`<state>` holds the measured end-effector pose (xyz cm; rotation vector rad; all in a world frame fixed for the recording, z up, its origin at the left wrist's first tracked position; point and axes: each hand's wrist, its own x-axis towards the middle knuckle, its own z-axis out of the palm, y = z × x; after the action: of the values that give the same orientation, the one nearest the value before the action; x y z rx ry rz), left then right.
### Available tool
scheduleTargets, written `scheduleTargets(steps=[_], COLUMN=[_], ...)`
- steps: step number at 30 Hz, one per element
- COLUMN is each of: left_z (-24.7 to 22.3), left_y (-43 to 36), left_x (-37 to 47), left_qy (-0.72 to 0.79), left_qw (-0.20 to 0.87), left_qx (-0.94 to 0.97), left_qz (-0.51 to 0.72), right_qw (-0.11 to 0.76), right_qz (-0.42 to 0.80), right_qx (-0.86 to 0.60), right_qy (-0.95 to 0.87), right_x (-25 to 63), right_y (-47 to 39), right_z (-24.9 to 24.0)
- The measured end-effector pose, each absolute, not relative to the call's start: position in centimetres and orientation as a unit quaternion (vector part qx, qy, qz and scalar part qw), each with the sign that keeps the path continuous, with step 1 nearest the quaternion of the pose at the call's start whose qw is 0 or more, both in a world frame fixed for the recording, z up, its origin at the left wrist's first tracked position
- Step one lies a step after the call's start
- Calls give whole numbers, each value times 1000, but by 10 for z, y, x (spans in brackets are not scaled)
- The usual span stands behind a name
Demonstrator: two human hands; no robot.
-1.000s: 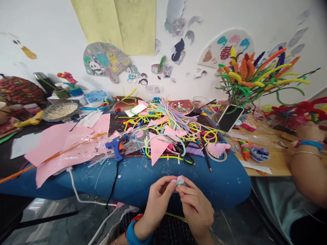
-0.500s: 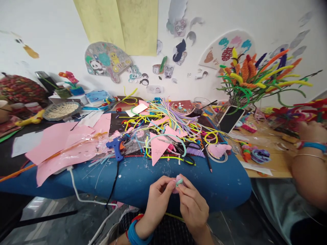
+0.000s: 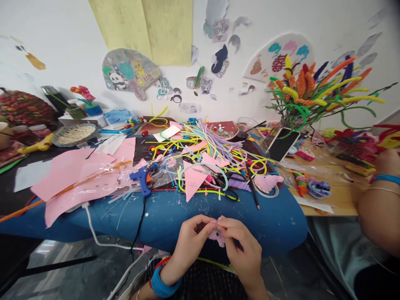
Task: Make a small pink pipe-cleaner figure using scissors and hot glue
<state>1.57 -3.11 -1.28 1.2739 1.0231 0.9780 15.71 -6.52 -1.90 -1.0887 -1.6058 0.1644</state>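
Observation:
Between my two hands, just off the near edge of the table, hangs a small fuzzy pink figure (image 3: 218, 238) with a dark bead-like eye. My left hand (image 3: 194, 237) pinches its top between thumb and forefinger. From the other side, the fingertips of my right hand (image 3: 242, 246) close on the same top part, where a bit of pale green shows. The fingers cover much of the figure. On the table beyond lie scissors (image 3: 231, 194), a dark pencil (image 3: 252, 187) and another pink fuzzy piece (image 3: 268, 183).
A blue glue gun (image 3: 142, 179) with a trailing cord lies left of centre, beside pink sheets (image 3: 78, 166). Many pipe cleaners (image 3: 215, 141) are heaped mid-table. A phone (image 3: 283, 143) leans at a vase of fuzzy stems. At right, another person's arm (image 3: 379, 204) reaches over the wooden table.
The pink figure has turned and now hangs lower beneath my fingertips, its dark eye showing. The pale green part is mostly covered now. My right hand has shifted slightly right.

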Motion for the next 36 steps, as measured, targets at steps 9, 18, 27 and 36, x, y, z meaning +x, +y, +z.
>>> scheduleTargets(steps=[9, 18, 27, 36], left_z=[-14, -12, -12, -21], left_y=[-37, -29, -22, -40], left_x=[20, 14, 11, 15], left_qy=[469, 411, 391, 456], left_qw=[499, 609, 653, 435], left_qx=[563, 529, 500, 584], left_qz=[462, 425, 413, 511], right_qw=[653, 643, 589, 532], right_qz=[208, 280, 256, 8], right_qx=[-515, -523, -514, -546], right_qy=[-515, -485, -568, -648], right_x=[151, 155, 159, 153], right_y=[-68, -69, -70, -71], right_z=[-20, -18, -13, -13])
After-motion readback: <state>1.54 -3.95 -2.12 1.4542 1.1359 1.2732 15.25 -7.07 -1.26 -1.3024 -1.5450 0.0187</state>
